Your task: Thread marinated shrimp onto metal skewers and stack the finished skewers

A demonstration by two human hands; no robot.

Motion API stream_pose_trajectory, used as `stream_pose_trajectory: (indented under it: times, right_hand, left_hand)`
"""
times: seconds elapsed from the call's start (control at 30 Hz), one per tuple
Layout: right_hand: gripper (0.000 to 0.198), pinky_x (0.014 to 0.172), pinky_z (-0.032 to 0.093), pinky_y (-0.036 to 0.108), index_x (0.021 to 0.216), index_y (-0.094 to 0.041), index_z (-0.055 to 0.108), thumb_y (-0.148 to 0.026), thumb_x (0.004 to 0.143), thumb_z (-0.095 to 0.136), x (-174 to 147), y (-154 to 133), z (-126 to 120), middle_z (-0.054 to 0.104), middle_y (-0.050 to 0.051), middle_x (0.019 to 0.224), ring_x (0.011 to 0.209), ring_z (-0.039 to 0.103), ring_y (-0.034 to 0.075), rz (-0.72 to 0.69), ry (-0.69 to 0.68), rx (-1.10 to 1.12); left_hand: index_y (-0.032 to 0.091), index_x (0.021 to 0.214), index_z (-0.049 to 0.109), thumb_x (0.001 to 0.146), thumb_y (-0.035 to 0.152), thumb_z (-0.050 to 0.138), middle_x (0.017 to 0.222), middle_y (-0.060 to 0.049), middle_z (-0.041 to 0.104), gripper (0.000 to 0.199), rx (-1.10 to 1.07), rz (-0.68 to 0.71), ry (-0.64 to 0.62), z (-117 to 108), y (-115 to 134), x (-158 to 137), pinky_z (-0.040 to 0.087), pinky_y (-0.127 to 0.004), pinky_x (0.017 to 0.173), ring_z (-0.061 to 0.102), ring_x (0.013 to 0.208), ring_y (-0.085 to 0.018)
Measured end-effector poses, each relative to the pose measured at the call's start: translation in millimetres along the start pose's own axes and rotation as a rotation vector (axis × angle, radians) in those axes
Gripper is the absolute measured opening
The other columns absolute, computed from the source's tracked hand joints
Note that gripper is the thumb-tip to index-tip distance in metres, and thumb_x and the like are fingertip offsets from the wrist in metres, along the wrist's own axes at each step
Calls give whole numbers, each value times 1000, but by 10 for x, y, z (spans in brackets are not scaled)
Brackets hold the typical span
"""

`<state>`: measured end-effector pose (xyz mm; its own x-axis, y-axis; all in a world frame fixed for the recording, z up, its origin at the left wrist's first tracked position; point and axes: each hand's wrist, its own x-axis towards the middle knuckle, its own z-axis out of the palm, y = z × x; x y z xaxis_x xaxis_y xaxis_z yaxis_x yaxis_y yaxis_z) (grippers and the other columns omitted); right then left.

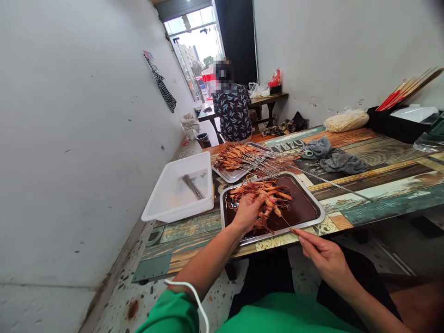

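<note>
Over the tray (311, 199), my left hand (248, 212) is pinching a squid (272, 203), while at the tray's near rim my right hand (324, 259) is clamping a skewer (286, 222) that is reaching it; I should be steering straight, left hand clear of the tip.

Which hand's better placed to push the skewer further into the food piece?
Probably the right hand: it pinches the thin skewer away from the food. The left hand is occupied, gripping the food piece over the tray.

L grip (249, 212) pinched, out fwd; R grip (322, 255) pinched too, closer in.
</note>
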<state>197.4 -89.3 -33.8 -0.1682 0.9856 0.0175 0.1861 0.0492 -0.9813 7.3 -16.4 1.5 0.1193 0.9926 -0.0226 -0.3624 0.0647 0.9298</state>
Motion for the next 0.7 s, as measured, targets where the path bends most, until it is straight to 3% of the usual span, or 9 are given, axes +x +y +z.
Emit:
stream_pose_trajectory:
  times: [0.27, 0.43, 0.7]
  right_hand:
    - [43, 42, 34, 22, 108, -11, 66, -38, 78, 52, 24, 13, -73, 46, -1, 53, 47, 37, 9, -27, -3, -14]
    - [40, 41, 35, 22, 108, -13, 66, -36, 80, 50, 13, 32, -114, 49, -2, 49, 44, 40, 10, -117, 8, -117]
    - [35, 47, 46, 22, 105, -15, 68, -31, 81, 49, 20, -24, -77, 66, 4, 62, 51, 59, 13, -250, 54, -260]
  left_hand:
    - [9, 83, 56, 73, 42, 62, 75, -8, 65, 34, -114, -21, -18, -12, 60, -6, 47, -20, 55, 61, 65, -12]
    - [9, 83, 56, 72, 36, 64, 78, -9, 66, 31, -116, -45, -38, -20, 49, -18, 48, -21, 60, 62, 68, -13]
    - [9, 82, 57, 75, 34, 61, 80, -8, 65, 26, -136, -65, -55, -16, 64, -36, 50, -20, 60, 60, 64, -10]
